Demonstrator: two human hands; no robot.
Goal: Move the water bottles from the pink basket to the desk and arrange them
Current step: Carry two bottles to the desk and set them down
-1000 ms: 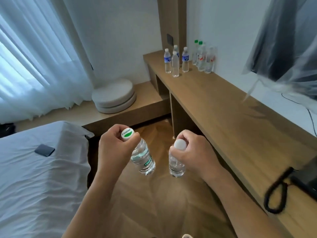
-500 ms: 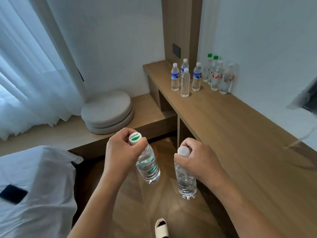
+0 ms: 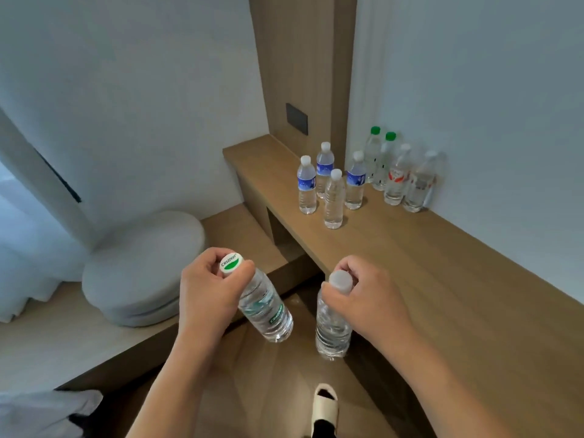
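A: How are the bottles held?
B: A green-labelled bottle [image 3: 264, 306] is gripped at its neck by the left hand [image 3: 207, 290]; a clear bottle [image 3: 333, 324] by the right hand [image 3: 368, 300]; both off the desk's [image 3: 442, 279] front edge.
A: Other bottles?
B: Eight bottles [image 3: 363, 181] are stood near its far end.

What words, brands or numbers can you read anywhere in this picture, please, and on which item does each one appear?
"Cestbon": on the white and green cap of the bottle in the left hand.
"Cestbon": apparently repeated on that bottle's green label, partly blurred.
Blue labels and red labels of the desk bottles: too small to read.
Bottle in the right hand: no readable text.
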